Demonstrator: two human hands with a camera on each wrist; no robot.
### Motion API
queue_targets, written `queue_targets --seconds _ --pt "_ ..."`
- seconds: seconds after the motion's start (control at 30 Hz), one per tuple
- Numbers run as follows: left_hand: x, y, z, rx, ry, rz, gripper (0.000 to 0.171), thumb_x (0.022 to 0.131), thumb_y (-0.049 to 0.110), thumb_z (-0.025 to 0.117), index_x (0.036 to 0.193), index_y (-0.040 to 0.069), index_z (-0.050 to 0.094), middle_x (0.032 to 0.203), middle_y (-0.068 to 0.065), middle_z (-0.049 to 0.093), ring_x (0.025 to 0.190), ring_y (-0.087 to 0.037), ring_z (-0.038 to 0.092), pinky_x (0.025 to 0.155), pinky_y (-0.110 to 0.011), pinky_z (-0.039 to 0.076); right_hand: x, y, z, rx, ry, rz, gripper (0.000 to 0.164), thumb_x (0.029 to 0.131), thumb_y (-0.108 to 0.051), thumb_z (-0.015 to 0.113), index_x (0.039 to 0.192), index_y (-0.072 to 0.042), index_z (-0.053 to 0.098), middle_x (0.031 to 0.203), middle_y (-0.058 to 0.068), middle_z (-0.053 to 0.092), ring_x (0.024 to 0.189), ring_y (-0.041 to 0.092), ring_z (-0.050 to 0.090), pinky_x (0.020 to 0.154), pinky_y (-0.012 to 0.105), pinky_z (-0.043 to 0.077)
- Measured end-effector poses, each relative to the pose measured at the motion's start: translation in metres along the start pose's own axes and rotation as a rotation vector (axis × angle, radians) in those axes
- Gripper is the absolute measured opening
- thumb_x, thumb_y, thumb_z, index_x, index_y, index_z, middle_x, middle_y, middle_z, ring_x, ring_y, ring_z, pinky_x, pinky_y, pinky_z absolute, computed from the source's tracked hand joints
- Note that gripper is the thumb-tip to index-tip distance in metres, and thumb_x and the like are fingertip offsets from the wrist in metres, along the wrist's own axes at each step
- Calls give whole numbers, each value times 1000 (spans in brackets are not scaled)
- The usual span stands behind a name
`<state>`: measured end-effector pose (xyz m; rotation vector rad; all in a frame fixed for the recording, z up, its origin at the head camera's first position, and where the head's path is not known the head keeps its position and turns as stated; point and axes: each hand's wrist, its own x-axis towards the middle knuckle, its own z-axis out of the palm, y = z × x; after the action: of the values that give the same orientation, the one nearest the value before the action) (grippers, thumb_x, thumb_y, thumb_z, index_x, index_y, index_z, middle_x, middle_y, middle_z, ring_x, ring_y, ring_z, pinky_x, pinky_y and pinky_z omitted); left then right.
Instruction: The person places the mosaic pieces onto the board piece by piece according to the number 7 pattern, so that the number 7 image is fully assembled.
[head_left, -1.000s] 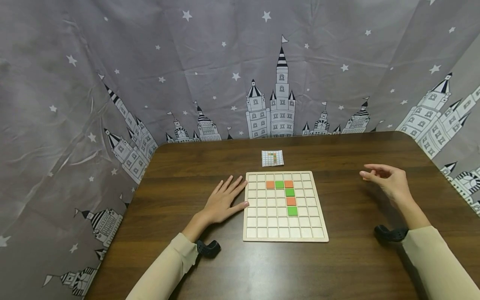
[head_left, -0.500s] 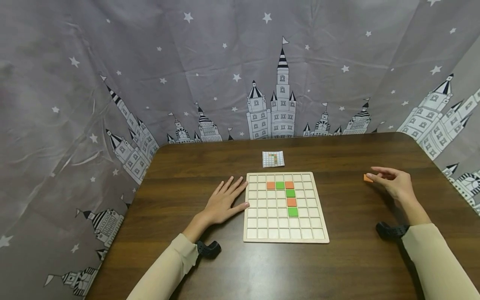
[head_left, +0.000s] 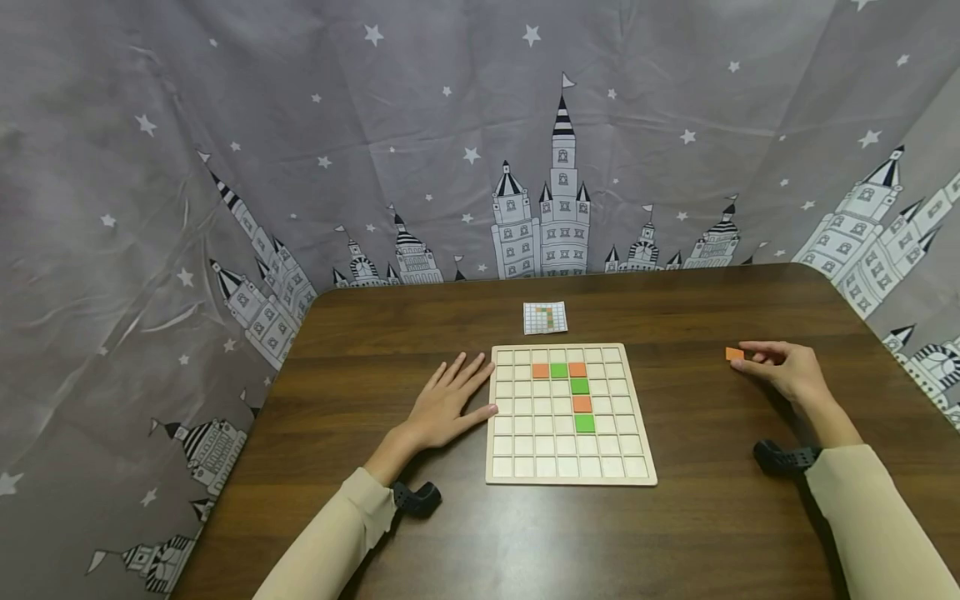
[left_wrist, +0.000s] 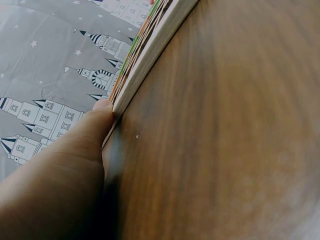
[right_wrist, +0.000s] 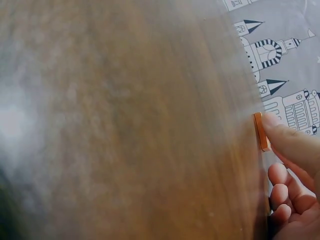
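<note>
My right hand [head_left: 787, 371] pinches an orange square tile [head_left: 734, 354] between thumb and fingertips, to the right of the board. In the right wrist view the tile [right_wrist: 260, 131] shows its thin edge, with the other fingers curled below. On the left, my left hand [head_left: 442, 404] rests with spread fingers, its fingertips and thumb at the left edge of the pale wooden grid board [head_left: 517, 468]. The left wrist view shows the thumb [left_wrist: 75, 145] against the board's side. Orange and green tiles alternate on the board, three in a row, then running down a column.
Behind the board a small printed card [head_left: 545, 317] with a coloured grid pattern lies on the brown wooden table [head_left: 420, 325]. A grey curtain [head_left: 420, 125] with castles and stars hangs behind and around the table. Each wrist wears a black band [head_left: 417, 498].
My right hand has shifted slightly right, and the orange tile, at first mostly hidden by the fingers, now shows its flat face. The left hand and the board have stayed put.
</note>
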<state>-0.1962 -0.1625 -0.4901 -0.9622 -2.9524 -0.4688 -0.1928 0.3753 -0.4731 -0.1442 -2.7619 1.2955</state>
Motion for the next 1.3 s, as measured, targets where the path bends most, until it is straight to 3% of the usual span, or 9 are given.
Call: queue_targets --seconds 0.43,0.7,0.97,1.1,1.3 --pt "0 -1 -1 11 0 1 73 100 58 45 160 21 25 165 -5 19 151 -32 10 120 -54 7 2 0 2 -113 -6 -49 41 90 -20 77 113 14 68 83 8 58 67 13 45 55 23 38" --pt "-1 -1 0 6 -3 7 73 101 56 46 160 20 25 165 -6 19 151 -33 11 119 -55 8 0 -2 2 -124 3 -87 39 92 -19 75 109 15 69 79 6 57 65 11 45 54 23 38" --pt "0 -2 0 17 -10 4 73 101 57 44 161 21 24 165 -5 18 151 -33 10 119 -55 7 -5 -7 0 -65 22 -95 42 90 -23 78 110 13 70 79 2 58 66 7 46 55 20 39" --pt "1 -2 1 22 -16 0 73 101 59 43 161 23 22 165 -4 17 152 -32 9 120 -54 6 -9 -15 0 -24 24 -122 40 89 -22 78 110 12 70 78 -2 59 67 7 48 56 18 41" --pt "2 -4 2 16 -11 3 73 101 58 43 161 21 23 165 -5 17 152 -31 8 120 -54 6 -17 -34 1 -39 35 -166 38 90 -22 77 111 9 71 82 4 59 69 8 47 53 21 39"
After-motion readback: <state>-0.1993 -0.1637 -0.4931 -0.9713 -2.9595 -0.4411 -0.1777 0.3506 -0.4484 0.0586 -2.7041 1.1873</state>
